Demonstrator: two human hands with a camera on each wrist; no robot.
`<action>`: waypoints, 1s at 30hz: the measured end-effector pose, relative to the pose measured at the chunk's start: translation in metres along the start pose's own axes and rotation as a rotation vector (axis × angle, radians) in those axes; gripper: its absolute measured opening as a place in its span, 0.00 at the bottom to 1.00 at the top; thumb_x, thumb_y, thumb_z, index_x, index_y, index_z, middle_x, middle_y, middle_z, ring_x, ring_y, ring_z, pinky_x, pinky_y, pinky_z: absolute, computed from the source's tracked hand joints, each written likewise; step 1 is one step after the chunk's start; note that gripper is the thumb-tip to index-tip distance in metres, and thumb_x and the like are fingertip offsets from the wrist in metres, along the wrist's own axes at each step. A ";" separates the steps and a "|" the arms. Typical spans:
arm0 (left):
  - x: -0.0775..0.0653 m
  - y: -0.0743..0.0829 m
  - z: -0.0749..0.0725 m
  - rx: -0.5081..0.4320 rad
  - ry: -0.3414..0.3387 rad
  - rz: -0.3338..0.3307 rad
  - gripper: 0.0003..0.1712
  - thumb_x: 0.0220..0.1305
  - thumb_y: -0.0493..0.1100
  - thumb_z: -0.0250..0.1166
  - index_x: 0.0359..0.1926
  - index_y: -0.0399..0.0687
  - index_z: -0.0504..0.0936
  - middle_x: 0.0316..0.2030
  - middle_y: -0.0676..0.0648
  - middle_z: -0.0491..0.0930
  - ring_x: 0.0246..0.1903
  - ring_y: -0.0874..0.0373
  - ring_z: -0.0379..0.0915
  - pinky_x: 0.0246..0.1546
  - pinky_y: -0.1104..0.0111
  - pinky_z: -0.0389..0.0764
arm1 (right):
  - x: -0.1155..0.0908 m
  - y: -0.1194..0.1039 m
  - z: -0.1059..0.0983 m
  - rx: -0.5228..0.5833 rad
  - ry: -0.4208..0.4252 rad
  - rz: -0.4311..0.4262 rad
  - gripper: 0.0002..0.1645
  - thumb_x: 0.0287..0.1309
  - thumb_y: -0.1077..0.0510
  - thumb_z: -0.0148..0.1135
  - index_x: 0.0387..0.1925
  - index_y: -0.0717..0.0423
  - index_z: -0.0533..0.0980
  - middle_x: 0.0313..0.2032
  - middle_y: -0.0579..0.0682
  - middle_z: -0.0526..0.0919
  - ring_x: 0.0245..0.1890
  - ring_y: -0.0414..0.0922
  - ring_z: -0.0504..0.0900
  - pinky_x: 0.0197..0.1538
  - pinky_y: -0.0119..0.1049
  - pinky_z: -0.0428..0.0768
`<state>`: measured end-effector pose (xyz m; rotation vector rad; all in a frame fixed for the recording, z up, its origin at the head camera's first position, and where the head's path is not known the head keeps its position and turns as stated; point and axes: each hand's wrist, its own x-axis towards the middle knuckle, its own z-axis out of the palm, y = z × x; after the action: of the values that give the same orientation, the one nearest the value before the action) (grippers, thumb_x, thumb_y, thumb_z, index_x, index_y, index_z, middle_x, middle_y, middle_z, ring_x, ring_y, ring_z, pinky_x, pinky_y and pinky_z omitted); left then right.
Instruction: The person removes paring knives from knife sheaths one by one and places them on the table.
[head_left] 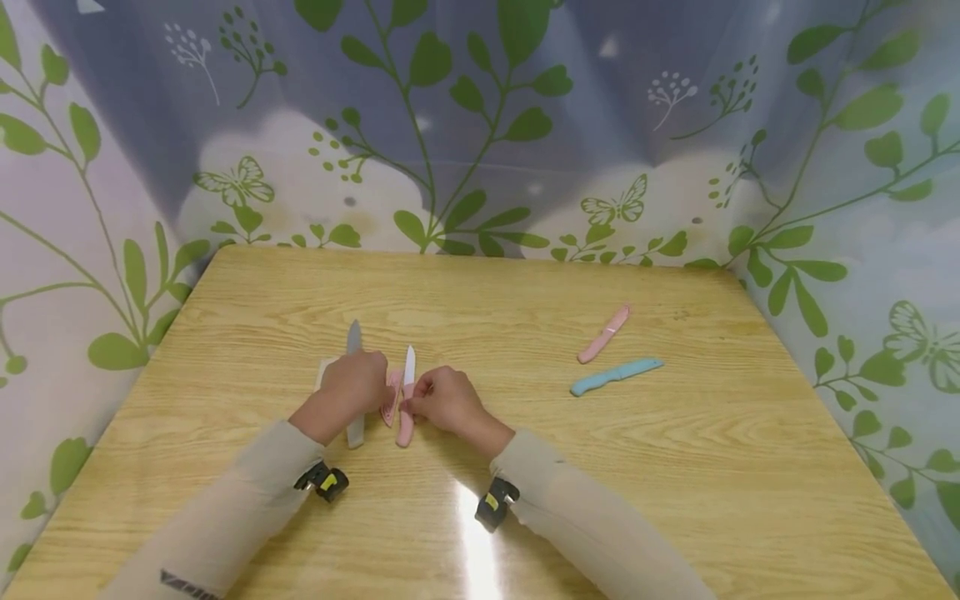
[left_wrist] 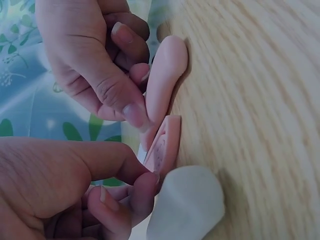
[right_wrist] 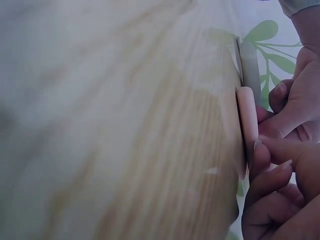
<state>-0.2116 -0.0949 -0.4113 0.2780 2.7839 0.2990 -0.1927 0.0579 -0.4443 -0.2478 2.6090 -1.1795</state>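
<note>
Near the table's left-centre, my right hand [head_left: 450,402] pinches the pink handle of a small knife [head_left: 406,429] between thumb and finger; its pale blade points away from me. Just left of it, my left hand [head_left: 351,387] pinches a pink blade sheath [left_wrist: 171,140] between thumb and forefinger. Knife and sheath lie side by side, close to the wood. Beneath my left hand lies a larger knife with a whitish-grey handle [head_left: 355,435], its grey blade showing beyond the knuckles. A pale flat piece [head_left: 323,372] is partly hidden by that hand.
On the right of the wooden table [head_left: 675,475] lie a pink knife [head_left: 603,334] and a blue knife [head_left: 617,377], both apparently sheathed. Leaf-patterned fabric [head_left: 465,167] hangs behind the table's back edge and along both sides.
</note>
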 end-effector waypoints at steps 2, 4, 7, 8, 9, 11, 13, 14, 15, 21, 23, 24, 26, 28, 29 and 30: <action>0.000 0.000 0.000 0.001 0.004 -0.005 0.13 0.57 0.45 0.65 0.22 0.42 0.75 0.18 0.46 0.73 0.17 0.55 0.68 0.12 0.68 0.64 | 0.000 0.000 0.000 -0.004 0.006 -0.010 0.15 0.52 0.56 0.70 0.15 0.55 0.76 0.14 0.43 0.77 0.12 0.35 0.66 0.15 0.25 0.62; 0.000 -0.001 0.000 0.004 0.008 -0.015 0.13 0.56 0.45 0.66 0.22 0.43 0.75 0.18 0.46 0.74 0.18 0.55 0.69 0.12 0.68 0.64 | 0.000 -0.001 0.001 -0.015 0.009 -0.021 0.15 0.52 0.56 0.69 0.15 0.55 0.76 0.14 0.43 0.77 0.13 0.35 0.66 0.15 0.25 0.62; 0.001 -0.001 0.001 0.015 0.012 -0.023 0.12 0.55 0.45 0.65 0.22 0.43 0.75 0.18 0.46 0.74 0.18 0.54 0.69 0.13 0.67 0.66 | 0.000 -0.003 0.001 -0.030 0.012 -0.038 0.16 0.53 0.57 0.68 0.15 0.55 0.75 0.14 0.43 0.77 0.12 0.35 0.66 0.15 0.25 0.61; 0.001 0.000 0.001 0.019 0.011 -0.024 0.12 0.55 0.45 0.65 0.22 0.44 0.75 0.19 0.46 0.74 0.18 0.54 0.69 0.13 0.66 0.66 | 0.000 -0.003 0.001 -0.036 0.013 -0.041 0.15 0.53 0.57 0.68 0.15 0.54 0.75 0.14 0.43 0.77 0.12 0.35 0.66 0.15 0.25 0.61; 0.001 0.000 0.001 0.023 0.011 -0.025 0.12 0.55 0.45 0.65 0.22 0.44 0.75 0.19 0.46 0.75 0.18 0.54 0.70 0.13 0.66 0.67 | 0.000 -0.003 0.001 -0.039 0.014 -0.044 0.15 0.53 0.57 0.68 0.15 0.54 0.75 0.14 0.43 0.77 0.12 0.35 0.65 0.15 0.25 0.61; 0.001 0.000 0.001 0.027 0.009 -0.022 0.12 0.55 0.45 0.65 0.22 0.43 0.75 0.19 0.46 0.75 0.18 0.54 0.70 0.13 0.66 0.67 | 0.000 -0.003 0.001 -0.043 0.011 -0.047 0.15 0.53 0.57 0.68 0.15 0.54 0.75 0.14 0.43 0.77 0.11 0.35 0.64 0.14 0.25 0.60; 0.001 0.001 0.001 0.032 0.009 -0.021 0.11 0.55 0.45 0.65 0.23 0.44 0.75 0.19 0.46 0.75 0.18 0.54 0.70 0.13 0.66 0.68 | 0.000 -0.004 0.001 -0.048 0.010 -0.050 0.15 0.53 0.57 0.68 0.16 0.54 0.75 0.14 0.43 0.76 0.11 0.34 0.64 0.14 0.25 0.60; 0.001 0.001 0.001 0.034 0.008 -0.022 0.11 0.55 0.44 0.65 0.23 0.44 0.75 0.19 0.45 0.75 0.18 0.54 0.70 0.13 0.66 0.68 | 0.000 -0.004 0.001 -0.049 0.009 -0.047 0.15 0.53 0.57 0.67 0.16 0.54 0.74 0.14 0.43 0.76 0.11 0.35 0.64 0.14 0.25 0.60; 0.001 0.001 0.001 0.036 0.008 -0.022 0.11 0.55 0.44 0.65 0.22 0.44 0.75 0.19 0.45 0.75 0.18 0.54 0.70 0.13 0.65 0.68 | 0.000 -0.004 0.001 -0.050 0.011 -0.048 0.14 0.52 0.57 0.67 0.16 0.54 0.74 0.14 0.43 0.76 0.11 0.35 0.64 0.14 0.25 0.60; 0.000 0.002 0.002 0.049 0.021 -0.003 0.10 0.55 0.44 0.65 0.23 0.44 0.75 0.20 0.46 0.75 0.19 0.54 0.70 0.15 0.64 0.69 | -0.001 -0.005 0.002 -0.052 0.030 -0.049 0.13 0.51 0.58 0.67 0.16 0.54 0.74 0.14 0.41 0.74 0.14 0.35 0.66 0.16 0.26 0.62; 0.000 0.002 0.002 0.053 0.026 0.002 0.10 0.55 0.44 0.65 0.23 0.44 0.75 0.19 0.46 0.75 0.19 0.54 0.69 0.15 0.65 0.68 | -0.002 -0.004 0.002 -0.052 0.030 -0.047 0.13 0.51 0.58 0.67 0.16 0.54 0.74 0.13 0.41 0.73 0.13 0.34 0.65 0.16 0.26 0.62; -0.001 0.002 0.002 0.055 0.029 0.002 0.11 0.55 0.44 0.65 0.23 0.44 0.75 0.19 0.46 0.74 0.19 0.54 0.69 0.14 0.65 0.68 | -0.002 -0.004 0.002 -0.049 0.029 -0.045 0.13 0.51 0.57 0.67 0.16 0.54 0.74 0.12 0.41 0.72 0.13 0.34 0.65 0.15 0.26 0.61; -0.001 0.002 0.003 0.059 0.031 0.002 0.11 0.56 0.44 0.64 0.23 0.44 0.75 0.18 0.47 0.74 0.18 0.55 0.69 0.14 0.65 0.67 | -0.002 -0.004 0.002 -0.039 0.025 -0.041 0.13 0.51 0.57 0.67 0.16 0.54 0.74 0.12 0.41 0.71 0.12 0.34 0.64 0.14 0.25 0.60; -0.001 0.002 0.004 0.060 0.035 0.002 0.11 0.56 0.44 0.64 0.23 0.44 0.75 0.17 0.47 0.73 0.17 0.55 0.68 0.14 0.66 0.66 | -0.003 -0.004 0.002 -0.030 0.022 -0.038 0.13 0.51 0.58 0.67 0.17 0.54 0.74 0.11 0.41 0.70 0.11 0.34 0.63 0.13 0.25 0.59; -0.001 0.002 0.004 0.060 0.037 0.001 0.12 0.57 0.44 0.64 0.22 0.44 0.74 0.17 0.47 0.73 0.17 0.55 0.68 0.14 0.66 0.66 | -0.003 -0.004 0.002 -0.024 0.021 -0.036 0.12 0.51 0.58 0.67 0.17 0.54 0.75 0.11 0.41 0.70 0.11 0.34 0.63 0.13 0.25 0.59; -0.001 0.002 0.004 0.061 0.039 0.001 0.12 0.57 0.44 0.64 0.22 0.44 0.74 0.17 0.47 0.73 0.17 0.55 0.68 0.14 0.66 0.65 | -0.003 -0.004 0.002 -0.019 0.019 -0.034 0.12 0.51 0.59 0.66 0.17 0.54 0.75 0.11 0.41 0.70 0.11 0.34 0.63 0.13 0.25 0.59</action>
<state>-0.2086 -0.0929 -0.4142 0.2907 2.8354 0.2228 -0.1894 0.0549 -0.4424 -0.2868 2.6435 -1.1739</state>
